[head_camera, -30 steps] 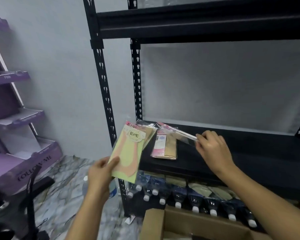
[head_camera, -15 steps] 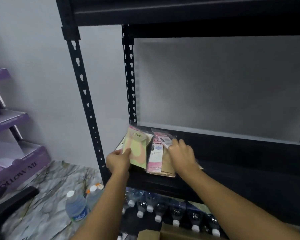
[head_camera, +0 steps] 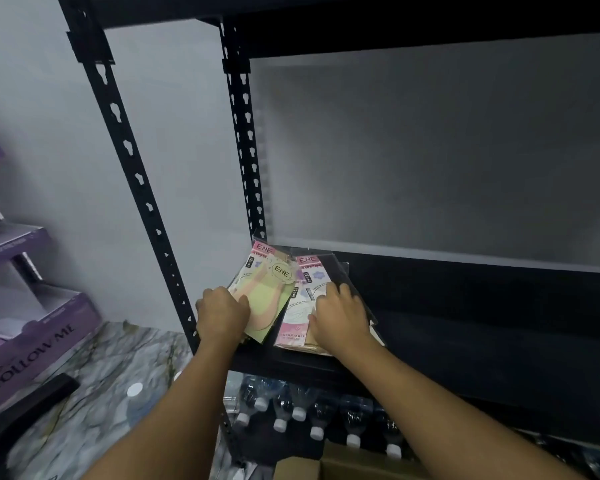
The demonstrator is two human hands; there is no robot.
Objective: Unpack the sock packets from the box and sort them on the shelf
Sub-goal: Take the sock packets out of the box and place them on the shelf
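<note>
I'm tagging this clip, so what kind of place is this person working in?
Probably a shop stockroom or storage room. A black slotted metal shelf rack holds retail sock packets, packs of bottled water sit underneath, and a purple cardboard display stand stands on the marble-patterned floor.

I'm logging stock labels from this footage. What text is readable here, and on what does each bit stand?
"ENE": pink header and round badge of the green sock packet under the left hand.
"ENE": pink header of the pink-and-white sock packet under the right hand; its lower print is too blurred to read.
"FOLLOW ME": front of the purple cardboard display stand, its first letter cut off.
Small side labels: unreadable.
</note>
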